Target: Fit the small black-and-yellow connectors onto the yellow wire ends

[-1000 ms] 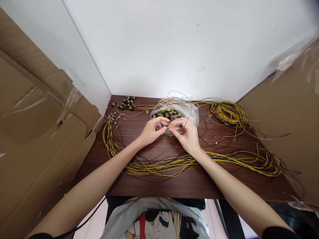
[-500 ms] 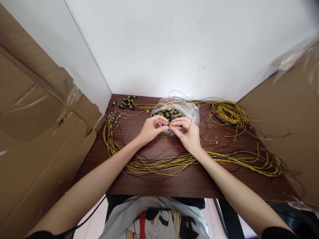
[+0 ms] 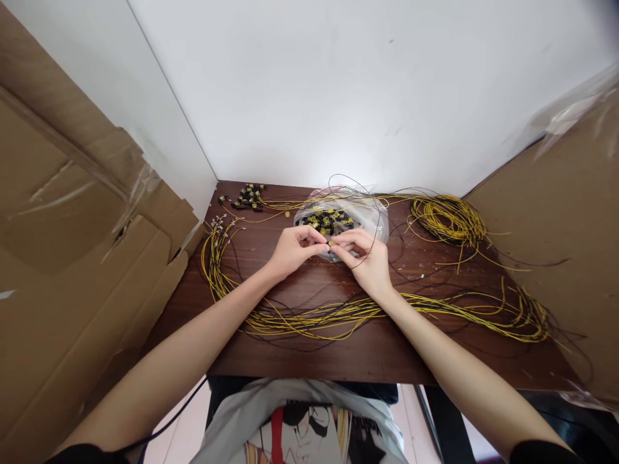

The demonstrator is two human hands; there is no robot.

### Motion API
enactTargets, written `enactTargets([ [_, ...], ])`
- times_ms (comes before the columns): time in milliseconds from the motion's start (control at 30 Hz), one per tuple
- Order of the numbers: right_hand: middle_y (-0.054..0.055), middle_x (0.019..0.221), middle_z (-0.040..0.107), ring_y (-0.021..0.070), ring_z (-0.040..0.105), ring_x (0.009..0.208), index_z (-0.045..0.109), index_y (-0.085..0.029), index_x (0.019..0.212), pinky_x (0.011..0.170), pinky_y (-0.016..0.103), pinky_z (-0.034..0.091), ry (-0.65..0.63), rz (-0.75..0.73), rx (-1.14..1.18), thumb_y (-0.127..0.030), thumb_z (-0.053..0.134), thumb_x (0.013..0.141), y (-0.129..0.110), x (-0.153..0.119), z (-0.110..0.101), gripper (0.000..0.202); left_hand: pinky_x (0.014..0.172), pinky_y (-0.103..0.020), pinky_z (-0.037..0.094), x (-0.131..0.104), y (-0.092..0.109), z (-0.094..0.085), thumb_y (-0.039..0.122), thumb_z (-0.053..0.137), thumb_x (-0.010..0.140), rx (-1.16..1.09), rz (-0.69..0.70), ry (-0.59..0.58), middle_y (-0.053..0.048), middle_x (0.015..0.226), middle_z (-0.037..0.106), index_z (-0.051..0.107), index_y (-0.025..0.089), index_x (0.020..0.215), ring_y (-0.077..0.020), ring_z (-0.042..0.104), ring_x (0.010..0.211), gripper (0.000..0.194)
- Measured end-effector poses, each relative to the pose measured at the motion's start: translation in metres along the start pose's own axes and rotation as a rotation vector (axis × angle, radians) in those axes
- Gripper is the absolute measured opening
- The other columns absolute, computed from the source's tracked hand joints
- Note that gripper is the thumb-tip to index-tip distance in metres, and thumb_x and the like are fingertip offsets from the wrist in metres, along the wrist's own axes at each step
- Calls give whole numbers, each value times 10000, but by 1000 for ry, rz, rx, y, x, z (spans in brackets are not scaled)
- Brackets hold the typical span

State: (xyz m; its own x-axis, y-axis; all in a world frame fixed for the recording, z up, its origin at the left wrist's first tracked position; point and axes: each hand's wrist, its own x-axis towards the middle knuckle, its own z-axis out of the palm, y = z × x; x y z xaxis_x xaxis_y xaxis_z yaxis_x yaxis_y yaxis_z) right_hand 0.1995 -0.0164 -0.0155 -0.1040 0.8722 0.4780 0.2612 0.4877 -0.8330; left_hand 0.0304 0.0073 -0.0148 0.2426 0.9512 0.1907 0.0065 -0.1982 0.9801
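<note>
Over the front of a clear plastic bag [image 3: 374,225], my left hand [image 3: 296,251] and my right hand [image 3: 368,259] meet fingertip to fingertip. Both are closed in a pinch on one small black-and-yellow connector [image 3: 331,244], mostly hidden by the fingers. A thin dark wire [image 3: 382,216] loops up behind and beside my right hand; whether it joins the connector I cannot tell. Inside the bag, just beyond my fingers, lies a heap of black-and-yellow connectors [image 3: 326,220].
A bundle of yellow and black wires [image 3: 309,322] curves across the brown table [image 3: 309,361] under my forearms. A wire coil [image 3: 447,222] lies at the right rear, a connector pile [image 3: 249,196] at the left rear. Cardboard [image 3: 72,258] walls the left, more cardboard [image 3: 570,225] the right.
Both hands keep their pinch on the connector, with only a slight shift of the fingers. The whole view has moved very slightly.
</note>
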Motion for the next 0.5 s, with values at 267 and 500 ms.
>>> enactTargets([
  [267, 40, 840, 605, 139, 609, 685, 698, -206, 774, 610, 297, 551, -29, 49, 46, -332, 687, 757, 2, -2, 1, 128, 532, -216, 391, -1, -2, -2, 224, 767, 611, 18, -10, -1, -14, 606, 640, 680, 114, 646, -84, 513, 535, 144],
  [500, 33, 805, 590, 129, 615, 636, 704, -198, 755, 583, 302, 579, -72, 80, 109, -333, 706, 740, 2, 0, -1, 136, 574, -224, 427, -1, -1, -2, 190, 776, 591, 3, -34, 9, -30, 615, 664, 690, 108, 636, -99, 553, 560, 127],
])
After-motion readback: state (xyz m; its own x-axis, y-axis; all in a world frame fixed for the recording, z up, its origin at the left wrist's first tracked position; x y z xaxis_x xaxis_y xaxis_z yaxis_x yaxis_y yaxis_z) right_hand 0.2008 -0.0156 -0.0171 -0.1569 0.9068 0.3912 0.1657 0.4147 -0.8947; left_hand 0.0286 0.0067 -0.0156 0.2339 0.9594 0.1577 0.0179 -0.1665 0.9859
